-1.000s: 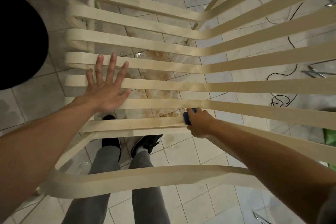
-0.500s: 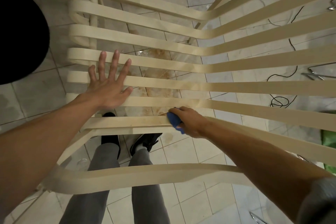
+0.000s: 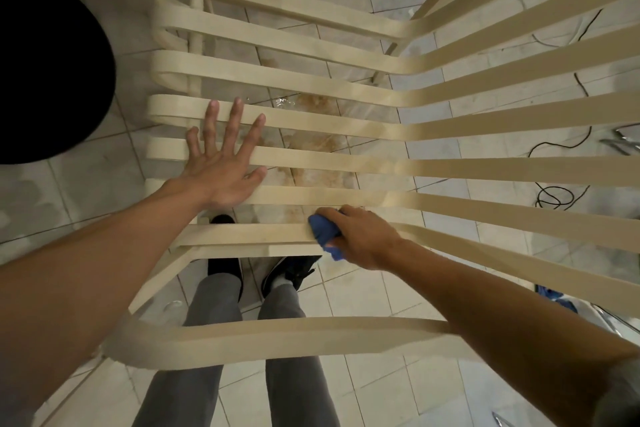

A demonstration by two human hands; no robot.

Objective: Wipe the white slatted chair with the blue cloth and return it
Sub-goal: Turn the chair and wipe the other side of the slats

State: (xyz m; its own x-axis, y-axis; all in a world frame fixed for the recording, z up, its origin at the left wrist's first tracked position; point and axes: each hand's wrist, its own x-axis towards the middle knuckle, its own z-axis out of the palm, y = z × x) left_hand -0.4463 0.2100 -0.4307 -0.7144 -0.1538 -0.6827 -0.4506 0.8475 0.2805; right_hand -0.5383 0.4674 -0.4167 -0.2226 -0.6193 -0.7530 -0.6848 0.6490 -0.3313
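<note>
Stage: wiping is under way, by my judgement; the job is sitting somewhere mid-course.
Right hand: the right hand [image 3: 367, 239] is gripping the bunched blue cloth [image 3: 323, 232], fingers curled round it, and is pressing it onto a near slat [image 3: 242, 232].
Left hand: the left hand [image 3: 221, 166] is lying flat with fingers spread across two or three slats, holding nothing, apparently steadying the frame.
Task item: the white slatted chair [image 3: 485, 170] is filling most of the view, directly under both hands, which are working well apart.
Done: the slats are showing no clear difference between wiped and unwiped, so the cleaned portion cannot be told.
Left: the remaining slats are likely awaiting the cloth; the return step is not yet done.
Surface: the slats are looking smooth, curved and cream-toned, with open gaps through which the person's grey trouser legs [image 3: 214, 305] and dark shoes are showing.
Floor: pale tiles [image 3: 363, 291] are carrying a brownish stain [image 3: 311, 139] beneath the seat, with a small wet glint beside it.
Room: black cables [image 3: 554, 196] are trailing on the right; a large black rounded shape [image 3: 52, 62] is occupying the left edge.
</note>
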